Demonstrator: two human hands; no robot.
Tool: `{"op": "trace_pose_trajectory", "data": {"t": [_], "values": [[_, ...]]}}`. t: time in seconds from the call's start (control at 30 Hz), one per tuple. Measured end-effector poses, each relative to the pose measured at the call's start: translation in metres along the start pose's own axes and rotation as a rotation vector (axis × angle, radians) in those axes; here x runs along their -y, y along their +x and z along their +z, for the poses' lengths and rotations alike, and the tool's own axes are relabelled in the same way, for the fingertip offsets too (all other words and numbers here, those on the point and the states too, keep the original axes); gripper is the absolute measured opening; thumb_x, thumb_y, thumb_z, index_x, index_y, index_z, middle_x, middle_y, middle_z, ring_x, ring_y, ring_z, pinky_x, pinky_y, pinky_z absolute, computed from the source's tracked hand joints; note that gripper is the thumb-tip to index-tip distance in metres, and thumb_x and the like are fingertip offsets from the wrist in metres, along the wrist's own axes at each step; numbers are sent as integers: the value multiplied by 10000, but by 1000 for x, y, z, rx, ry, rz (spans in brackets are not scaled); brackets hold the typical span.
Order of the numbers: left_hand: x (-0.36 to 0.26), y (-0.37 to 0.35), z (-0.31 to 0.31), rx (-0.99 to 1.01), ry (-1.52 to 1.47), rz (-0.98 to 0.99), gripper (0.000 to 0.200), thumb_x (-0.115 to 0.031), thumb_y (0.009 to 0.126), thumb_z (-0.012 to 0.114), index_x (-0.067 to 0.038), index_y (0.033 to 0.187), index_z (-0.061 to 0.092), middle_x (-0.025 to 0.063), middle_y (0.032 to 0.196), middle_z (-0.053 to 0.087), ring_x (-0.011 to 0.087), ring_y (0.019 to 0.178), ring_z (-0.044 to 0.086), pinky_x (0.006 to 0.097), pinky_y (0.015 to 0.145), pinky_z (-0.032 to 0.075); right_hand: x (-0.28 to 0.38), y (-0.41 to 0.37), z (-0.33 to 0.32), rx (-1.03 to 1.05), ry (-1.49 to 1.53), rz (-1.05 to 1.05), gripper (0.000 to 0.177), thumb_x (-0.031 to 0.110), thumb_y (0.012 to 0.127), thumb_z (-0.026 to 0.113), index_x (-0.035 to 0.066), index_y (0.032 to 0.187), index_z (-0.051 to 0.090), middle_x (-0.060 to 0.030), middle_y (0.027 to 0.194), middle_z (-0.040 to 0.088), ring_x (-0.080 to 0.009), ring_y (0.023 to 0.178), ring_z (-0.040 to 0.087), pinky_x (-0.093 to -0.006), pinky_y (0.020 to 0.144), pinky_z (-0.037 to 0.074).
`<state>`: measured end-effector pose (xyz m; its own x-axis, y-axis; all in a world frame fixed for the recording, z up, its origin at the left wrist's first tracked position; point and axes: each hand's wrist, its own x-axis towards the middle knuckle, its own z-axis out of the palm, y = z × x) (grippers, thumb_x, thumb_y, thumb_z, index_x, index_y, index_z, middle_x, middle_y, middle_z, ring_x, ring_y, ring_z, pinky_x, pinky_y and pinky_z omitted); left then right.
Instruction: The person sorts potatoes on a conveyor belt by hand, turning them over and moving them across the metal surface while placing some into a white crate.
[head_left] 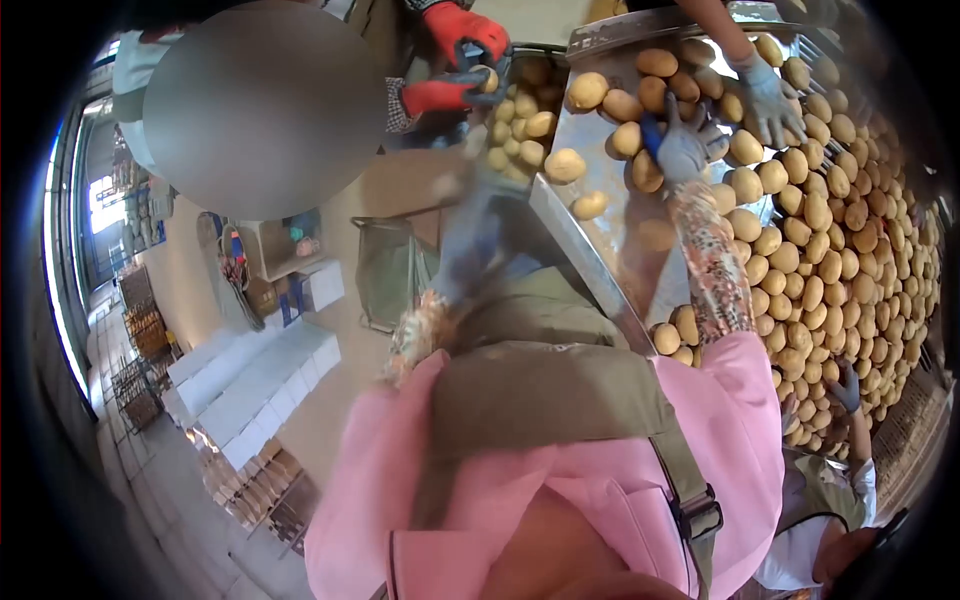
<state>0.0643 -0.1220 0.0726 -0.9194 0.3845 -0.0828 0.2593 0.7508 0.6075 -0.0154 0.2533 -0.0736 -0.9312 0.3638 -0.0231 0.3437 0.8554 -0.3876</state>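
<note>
My right hand (684, 152), in a grey glove with some blue showing at its edge, lies over potatoes (648, 172) on a metal sorting table (585, 245). Its fingers are spread. My left hand (472, 225) is a grey-blue blur beside the table's raised edge, so its fingers and anything in them cannot be made out. Floral sleeves cover both my forearms. Loose potatoes (565, 166) rest on the metal near the edge, and a crate of potatoes (522, 128) stands just beyond my left hand.
A co-worker's red-and-black gloved hands (465, 60) hold a potato. Another person's grey-gloved hand (770, 100) reaches among the potatoes. A further gloved hand (848, 388) is at lower right. A large potato heap (830, 240) spreads right. White boxes (260, 385) stand left.
</note>
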Motion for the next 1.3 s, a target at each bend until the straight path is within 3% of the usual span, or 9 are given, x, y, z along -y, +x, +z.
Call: {"op": "trace_pose_trajectory", "data": {"t": [0.3, 0.37, 0.43, 0.47, 0.53, 0.6, 0.87, 1.13, 1.3], "values": [[70, -64, 2, -171, 117, 23, 385, -66, 884, 553, 23, 1258, 539, 221, 1136, 599, 399, 993, 565, 436, 802, 482, 147, -79, -7, 208, -137, -63, 526, 470, 933, 475, 281, 1421, 426, -128, 1563, 223, -495, 1388, 221, -574, 1114, 230], [125, -69, 28, 38, -513, -318, 405, -14, 913, 525, 7, 1315, 488, 149, 1328, 515, 293, 1219, 510, 330, 961, 443, 140, -90, -12, 213, -143, -6, 507, 411, 938, 506, 238, 1411, 447, -134, 1547, 270, -465, 1385, 267, -539, 1120, 250], [102, -50, 5, 94, -205, -203, 406, -52, 898, 544, -6, 1299, 508, 180, 1178, 573, 342, 1060, 555, 395, 876, 465, 99, -108, 0, 235, 770, -168, 488, 271, 920, 574, 133, 1379, 480, -165, 1462, 409, -389, 1347, 384, -448, 1122, 294], [85, -43, -13, 113, 113, -115, 408, -91, 883, 563, -19, 1283, 528, 210, 1028, 631, 392, 900, 600, 460, 790, 487, 122, -124, -67, 199, 812, 97, 511, 205, 873, 640, 72, 1346, 502, -191, 1384, 491, -358, 1301, 450, -389, 1102, 337], [86, -45, -32, 142, -16, -49, 396, 16, 913, 476, 3, 1308, 464, 172, 1301, 519, 311, 1153, 526, 340, 977, 437, 61, -140, -40, -174, 286, -191, 623, 255, 836, 679, 96, 1394, 453, -218, 1415, 445, -386, 1303, 434, -416, 1094, 351], [110, -48, -41, 60, -35, 38, 368, -92, 910, 519, 30, 1257, 504, 215, 1323, 503, 364, 1218, 486, 387, 1037, 383, 60, -163, -63, -7, 15, 145, 782, 296, 777, 732, 106, 1447, 375, -223, 1419, 431, -404, 1283, 439, -443, 1085, 358], [184, -87, -55, 2, 11, -118, 379, -168, 911, 531, 75, 1201, 553, 256, 1311, 520, 389, 1238, 481, 408, 1057, 367, 66, -176, 24, 15, 677, 387, 1127, 340, 671, 804, 50, 1514, 114, -275, 1338, 440, -423, 1195, 500, -456, 1013, 418], [127, -82, -48, 14, -11, -200, 253, -100, 902, 530, 51, 1103, 559, 265, 1129, 559, 441, 1076, 507, 461, 977, 402, 116, -144, 7, 246, 445, 344, 1099, 387, 747, 734, 5, 1511, 42, -302, 1372, 409, -431, 1190, 508, -469, 1015, 402], [98, -86, -36, 32, 106, -11, 272, -75, 874, 548, 57, 1112, 540, 276, 1113, 546, 450, 1078, 489, 471, 960, 405, 113, -120, -15, 386, 208, 177, 798, 397, 856, 615, 67, 1482, 247, -234, 1328, 491, -393, 1185, 526, -447, 972, 437]]}}
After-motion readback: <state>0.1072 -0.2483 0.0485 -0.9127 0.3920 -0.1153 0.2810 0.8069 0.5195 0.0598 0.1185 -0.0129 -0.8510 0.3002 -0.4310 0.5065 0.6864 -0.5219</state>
